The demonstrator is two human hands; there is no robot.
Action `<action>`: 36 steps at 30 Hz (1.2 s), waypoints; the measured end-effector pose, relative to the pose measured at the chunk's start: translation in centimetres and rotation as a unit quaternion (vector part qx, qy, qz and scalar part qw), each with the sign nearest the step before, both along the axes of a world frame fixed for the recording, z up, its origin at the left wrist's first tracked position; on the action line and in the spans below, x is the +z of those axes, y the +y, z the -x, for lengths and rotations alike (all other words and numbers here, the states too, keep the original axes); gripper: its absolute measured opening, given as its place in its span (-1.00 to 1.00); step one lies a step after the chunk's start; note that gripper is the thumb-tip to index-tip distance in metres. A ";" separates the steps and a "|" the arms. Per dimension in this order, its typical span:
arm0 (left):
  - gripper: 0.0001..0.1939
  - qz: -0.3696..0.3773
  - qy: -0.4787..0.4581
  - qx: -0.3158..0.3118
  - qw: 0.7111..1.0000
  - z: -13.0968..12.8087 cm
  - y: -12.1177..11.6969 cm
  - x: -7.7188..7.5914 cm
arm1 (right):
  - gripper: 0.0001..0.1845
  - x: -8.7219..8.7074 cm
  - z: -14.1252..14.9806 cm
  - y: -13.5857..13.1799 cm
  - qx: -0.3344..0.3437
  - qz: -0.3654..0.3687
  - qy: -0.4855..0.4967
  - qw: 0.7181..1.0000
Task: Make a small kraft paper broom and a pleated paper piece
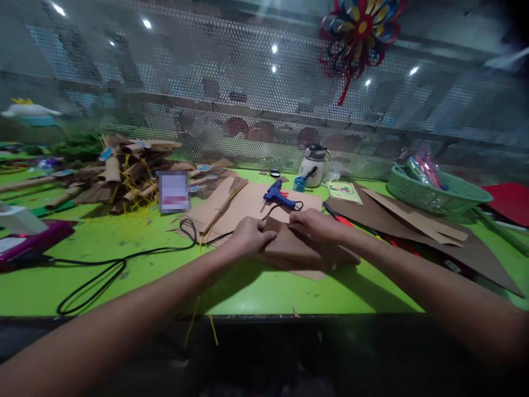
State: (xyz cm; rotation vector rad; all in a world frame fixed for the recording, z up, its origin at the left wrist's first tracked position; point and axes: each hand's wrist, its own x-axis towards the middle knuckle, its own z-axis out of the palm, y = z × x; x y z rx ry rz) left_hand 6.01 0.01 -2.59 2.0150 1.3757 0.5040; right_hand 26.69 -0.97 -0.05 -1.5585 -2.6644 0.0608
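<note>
Brown paper (pixel 289 248) at frame center, folded-looking, long axis running left to right and dipping toward the lower right. Left hand (pixel 253 236) clamped on its left end, thumb on top; right hand (pixel 313 224) pinching its upper edge, fingers together. Writing: pixelated square (pixel 174 193) left of center, unreadable; card (pixel 344 193) right of center, print too small to read. Blue glue gun (pixel 276 193) just above the hands, nozzle pointing lower left, on kraft sheets (pixel 243 201). Black cord (pixel 144 253) loops across lower left, passes behind left hand. Paper bundle (pixel 221 209) slants up-right, left of the gun. Piled paper bundles (pixel 119 176) upper left. Blue bottle (pixel 299 183) and white jar (pixel 311 168) above center; green basket (pixel 438 193) at right.
</note>
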 end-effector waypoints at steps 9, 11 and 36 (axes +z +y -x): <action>-0.68 -0.120 0.066 0.027 0.990 0.4 2.2 -1.9 | -0.79 -4.1 0.1 1.7 -0.008 -0.051 -0.035 0.998; -0.65 -0.226 0.073 0.018 0.971 0.9 1.3 -1.5 | -0.81 -4.6 0.0 1.6 -0.009 -0.062 -0.030 0.998; -0.69 -0.387 0.162 -0.302 0.856 0.2 -2.4 -2.6 | -0.78 -2.6 1.1 -2.7 0.011 -0.134 -0.007 0.991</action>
